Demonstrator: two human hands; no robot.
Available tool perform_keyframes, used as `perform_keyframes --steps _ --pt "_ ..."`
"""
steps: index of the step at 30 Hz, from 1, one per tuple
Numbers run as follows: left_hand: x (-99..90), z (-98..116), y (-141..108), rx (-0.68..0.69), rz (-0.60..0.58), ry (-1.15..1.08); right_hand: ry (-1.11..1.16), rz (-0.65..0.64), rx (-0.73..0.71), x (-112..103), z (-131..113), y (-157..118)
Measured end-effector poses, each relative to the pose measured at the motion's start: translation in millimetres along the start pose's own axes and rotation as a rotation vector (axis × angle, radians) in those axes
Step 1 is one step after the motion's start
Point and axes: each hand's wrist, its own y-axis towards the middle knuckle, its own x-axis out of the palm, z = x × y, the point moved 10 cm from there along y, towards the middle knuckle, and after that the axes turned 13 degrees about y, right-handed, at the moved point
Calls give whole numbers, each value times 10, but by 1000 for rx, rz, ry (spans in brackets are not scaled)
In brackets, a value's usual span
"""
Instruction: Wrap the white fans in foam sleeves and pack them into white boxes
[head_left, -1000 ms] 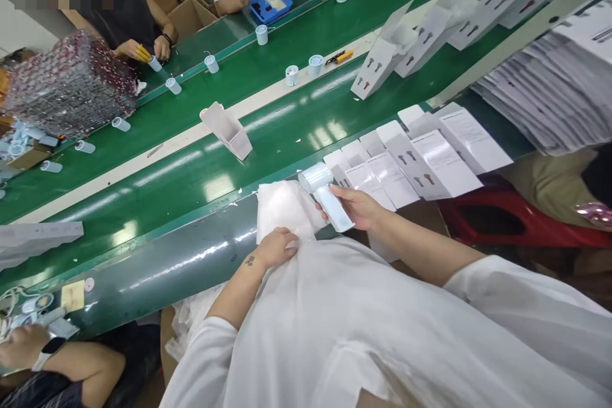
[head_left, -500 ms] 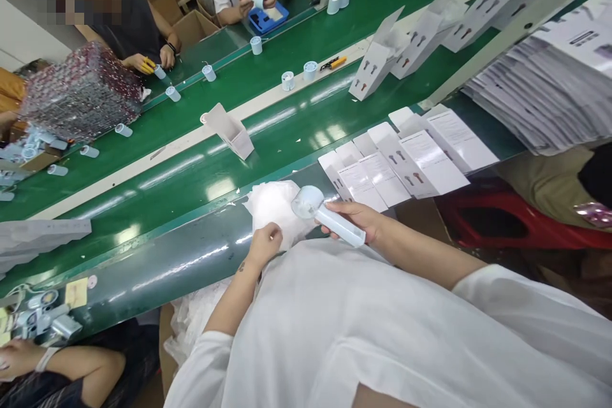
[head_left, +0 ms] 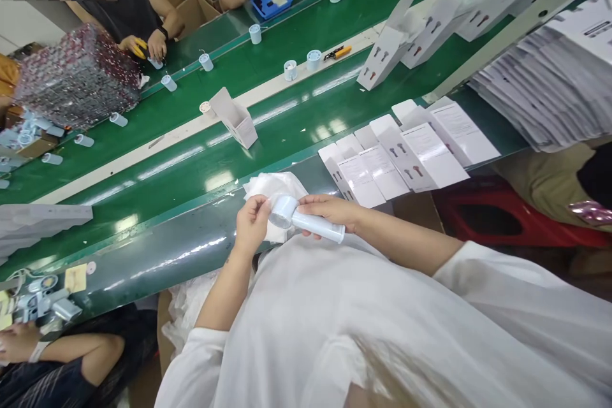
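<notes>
Curling over the top of the handle, the fingers (head_left: 321, 206) of the right hand (head_left: 329, 211) grasp a pale blue handheld device (head_left: 315, 224) just behind its round head. The fingers of the left hand (head_left: 252, 223) are bent against the head's left side, so both hands hold the device, with the left nearer the head and the right nearer the handle. Its long axis runs almost straight across the person's front, sloping slightly toward the body at the handle end, which sticks out past the right hand's fingers. The head faces left, toward the left palm.

Behind the device lies a crumpled white sheet (head_left: 275, 183), perhaps foam wrap, on the edge of a dark green conveyor belt (head_left: 191, 236); whether the two touch cannot be told. To the right of the right hand, flat white cartons (head_left: 401, 153) lie in an overlapping row on the belt. Further along, upright folded cartons (head_left: 387, 57) stand on a second belt, and a co-worker's hand (head_left: 157, 44) works among pale blue cylinders (head_left: 255, 34).
</notes>
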Motion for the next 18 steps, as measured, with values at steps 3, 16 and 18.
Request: perform_keyframes --steps 3,16,18 --pt "-62 428 -190 391 92 298 73 48 -86 -85 -76 -12" --pt "290 847 -160 462 -66 300 264 208 -12 -82 1 94" --pt "133 646 -1 188 -52 162 109 264 -24 -185 -152 56"
